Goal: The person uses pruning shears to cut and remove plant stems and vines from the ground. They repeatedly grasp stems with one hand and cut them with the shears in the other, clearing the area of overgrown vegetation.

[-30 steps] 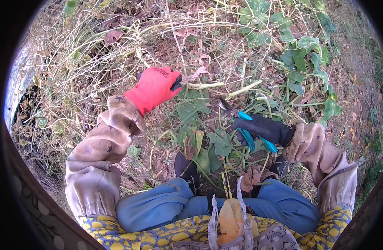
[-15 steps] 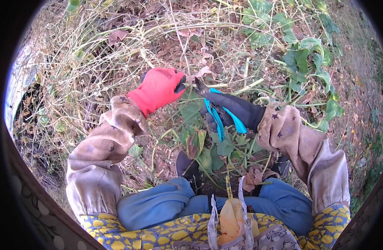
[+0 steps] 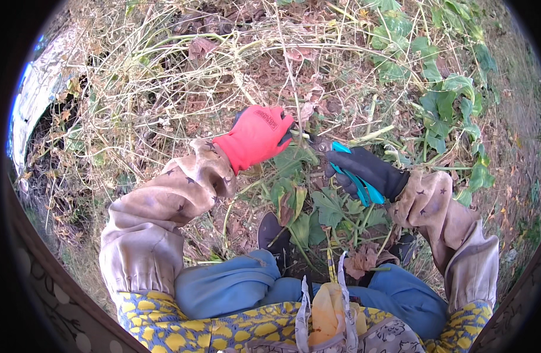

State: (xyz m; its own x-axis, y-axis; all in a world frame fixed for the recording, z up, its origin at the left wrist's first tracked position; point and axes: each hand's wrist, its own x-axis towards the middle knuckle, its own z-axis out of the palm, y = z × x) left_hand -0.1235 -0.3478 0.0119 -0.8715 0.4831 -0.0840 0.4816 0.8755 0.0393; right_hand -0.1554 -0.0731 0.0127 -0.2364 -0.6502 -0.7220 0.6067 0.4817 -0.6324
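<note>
My left hand, in a red glove with dark fingertips, is closed on a pale vine stem in front of me. Just right of it, my right hand wears a dark glove and grips pruning shears with teal handles. Their dark blades point left and lie against the stem, close to the left hand's fingertips. Whether the blades have cut through cannot be made out. Below the hands grow green leaves, some of them browning.
Dry, tangled vines cover the ground ahead and to the left. Large green leaves trail along the right. A pale sheet lies at the far left. My bent knees and dark shoes are close below the hands.
The whole view has shifted, so ground and hands appear farther right. The shears' handles are closer together than before. My left hand keeps its hold on the stem.
</note>
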